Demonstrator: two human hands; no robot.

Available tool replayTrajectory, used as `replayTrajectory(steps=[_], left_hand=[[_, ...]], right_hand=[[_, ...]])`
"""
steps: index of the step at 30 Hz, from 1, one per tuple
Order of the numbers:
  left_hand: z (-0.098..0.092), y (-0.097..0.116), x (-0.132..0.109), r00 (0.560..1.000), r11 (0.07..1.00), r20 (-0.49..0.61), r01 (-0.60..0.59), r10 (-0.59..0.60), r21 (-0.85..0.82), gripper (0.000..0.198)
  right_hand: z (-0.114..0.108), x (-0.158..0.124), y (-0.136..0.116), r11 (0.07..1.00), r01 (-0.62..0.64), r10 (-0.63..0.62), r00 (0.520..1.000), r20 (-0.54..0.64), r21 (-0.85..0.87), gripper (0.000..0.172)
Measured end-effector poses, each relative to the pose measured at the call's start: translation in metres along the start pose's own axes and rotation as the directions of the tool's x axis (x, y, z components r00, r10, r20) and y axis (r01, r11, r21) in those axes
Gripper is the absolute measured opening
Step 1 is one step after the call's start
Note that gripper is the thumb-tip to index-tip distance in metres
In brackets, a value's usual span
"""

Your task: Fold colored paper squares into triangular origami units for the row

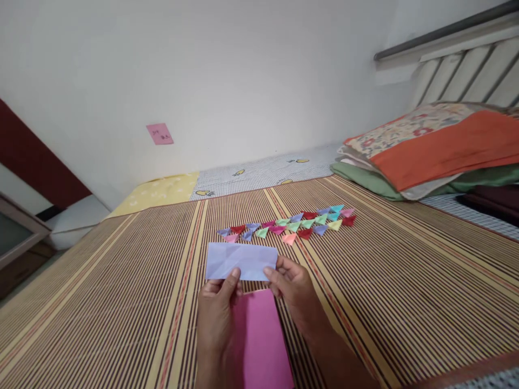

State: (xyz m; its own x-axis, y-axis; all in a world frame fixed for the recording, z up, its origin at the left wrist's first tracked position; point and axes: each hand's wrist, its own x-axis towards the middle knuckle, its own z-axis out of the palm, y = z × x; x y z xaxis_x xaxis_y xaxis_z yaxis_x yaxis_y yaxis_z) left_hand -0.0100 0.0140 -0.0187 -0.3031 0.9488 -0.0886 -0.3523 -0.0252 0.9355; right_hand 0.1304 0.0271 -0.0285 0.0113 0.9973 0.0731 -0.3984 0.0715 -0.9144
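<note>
A light purple sheet of paper (242,260), rectangular and creased, is held up between both hands. My left hand (219,292) pinches its lower edge left of the middle, thumb on the near face. At the lower right corner my right hand (291,281) grips it with thumb in front and fingers behind. Below the hands lies a bright pink rectangular item (261,340), partly covered by the left hand and forearm. Beyond the paper, several small folded paper pieces (294,226) in many colours sit in slanting rows on the striped mat.
The striped mat (121,270) covers most of the surface. Folded bedding with an orange and floral cover (446,140) is piled at the right, below a radiator (466,70). A pink note (159,134) is stuck on the white wall (243,81).
</note>
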Motion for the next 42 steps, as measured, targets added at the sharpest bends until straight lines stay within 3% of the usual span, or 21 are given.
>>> replayTrajectory(steps=[5,11,16,19,22,28,32,37,40,41,42], left_hand=[[0.000,0.001,0.000,0.998,0.999,-0.035,-0.044,0.044,-0.018,0.031],[0.005,0.008,-0.006,0.998,0.998,0.041,-0.045,0.043,0.044,0.030],[-0.002,0.014,-0.007,0.988,0.979,0.155,-0.034,0.002,0.201,0.031],[-0.004,0.014,-0.005,0.990,0.978,0.140,-0.041,0.012,0.203,0.034],[-0.005,0.012,-0.004,0.990,0.980,0.139,-0.064,0.038,0.187,0.035],[-0.004,0.012,-0.005,0.984,0.990,0.169,-0.081,0.060,0.119,0.034],[-0.003,0.011,-0.005,0.982,0.998,0.190,-0.019,0.008,0.055,0.038],[-0.003,0.011,-0.004,0.987,0.995,0.160,-0.008,-0.008,0.100,0.033],[-0.005,0.012,-0.003,0.989,0.996,0.151,-0.010,-0.003,0.090,0.035],[-0.006,0.013,-0.003,0.989,0.996,0.146,-0.005,-0.007,0.085,0.034],[-0.006,0.014,-0.002,0.990,0.997,0.139,-0.001,-0.011,0.081,0.034]], right_hand=[[-0.003,0.000,-0.002,1.000,-0.022,0.022,1.000,0.022,0.003,0.028],[-0.003,-0.002,-0.005,0.998,-0.048,0.047,0.998,0.029,0.037,0.031],[-0.016,0.004,-0.007,0.998,0.046,-0.049,0.995,-0.091,-0.036,0.028],[-0.023,0.007,-0.010,0.995,0.086,-0.092,0.988,-0.120,-0.057,0.026],[-0.026,0.007,-0.012,0.992,0.115,-0.121,0.988,-0.098,-0.059,0.030],[-0.022,0.003,-0.012,0.993,0.032,-0.019,0.994,0.110,-0.114,0.023],[-0.015,-0.001,-0.008,0.980,0.056,-0.047,0.998,0.051,-0.192,0.031],[-0.015,-0.001,-0.003,0.983,0.050,-0.049,0.999,0.009,-0.174,0.035],[-0.018,0.000,-0.006,0.959,0.174,-0.175,0.984,0.014,-0.225,0.012],[-0.019,0.000,-0.009,0.927,0.254,-0.257,0.966,0.026,-0.274,0.015],[-0.020,-0.001,-0.013,0.875,0.344,-0.347,0.936,0.055,-0.339,0.029]])
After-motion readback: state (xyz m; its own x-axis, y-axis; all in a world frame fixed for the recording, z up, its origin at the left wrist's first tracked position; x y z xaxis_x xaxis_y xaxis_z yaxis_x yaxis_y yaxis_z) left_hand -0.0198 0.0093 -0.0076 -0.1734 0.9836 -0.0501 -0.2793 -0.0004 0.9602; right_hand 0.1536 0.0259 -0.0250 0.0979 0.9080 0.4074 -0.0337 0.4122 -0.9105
